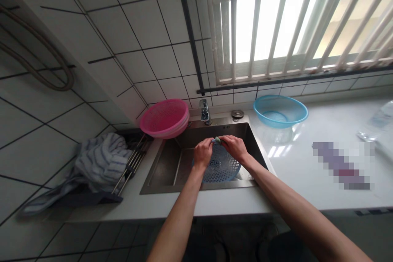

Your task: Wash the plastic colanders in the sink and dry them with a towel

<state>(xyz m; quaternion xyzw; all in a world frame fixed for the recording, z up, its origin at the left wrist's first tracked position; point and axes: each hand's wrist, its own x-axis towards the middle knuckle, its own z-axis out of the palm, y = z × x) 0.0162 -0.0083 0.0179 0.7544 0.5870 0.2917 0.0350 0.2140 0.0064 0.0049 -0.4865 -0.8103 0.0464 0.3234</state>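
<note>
My left hand and my right hand meet above the sink, fingers closed in a pinch from both sides. Between the fingertips shows a small pale-green and bluish thing, too small to make out its kind. Directly under the hands, a blue colander with an open-mesh wall sits in the right part of the basin. My wrists and forearms cover parts of its rim. What lies inside it, if anything, cannot be made out.
Behind the sink stand a chrome faucet and a drain plug. A pink basket overlaps the back left corner. A light-blue basin sits right, near a clear plastic bottle. Striped cloth and a metal rack lie left.
</note>
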